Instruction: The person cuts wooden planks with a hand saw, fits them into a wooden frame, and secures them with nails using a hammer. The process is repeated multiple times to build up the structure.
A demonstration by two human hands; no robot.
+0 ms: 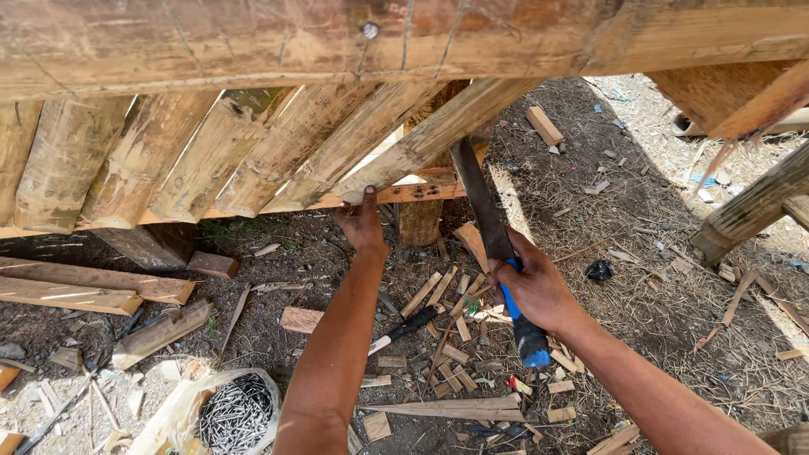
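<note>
**Slat row: last slat held, blade set against it**

- Left hand (362,223) is closed on the lower end of the last slat (430,135), fingers wrapped over its edge, thumb side below. The slat is held against the lower rail (404,194).
- Right hand (535,291) is gripped tight round the blue handle of a machete (493,244). The blade runs up and left, its tip tucked behind the slat near the top beam (404,38).
- Seven or so split bamboo slats are already laid side by side, leaning from the top beam down to the rail. They are seen touching or nearly so, from the left edge of the frame to the held one.
- One nail head (370,30) is seen in the beam face. Whether the slats themselves are nailed cannot be told.
- Judgement: the row looks mostly filled; right of the held slat the frame is open, with bare ground visible through it. The held slat does not appear fixed yet, since it is steadied by hand.
- On the ground: a bag of nails (232,413) at the lower left, a small knife (404,329) between the arms, offcuts and chips scattered under the frame, loose planks (84,286) at the left.
</note>
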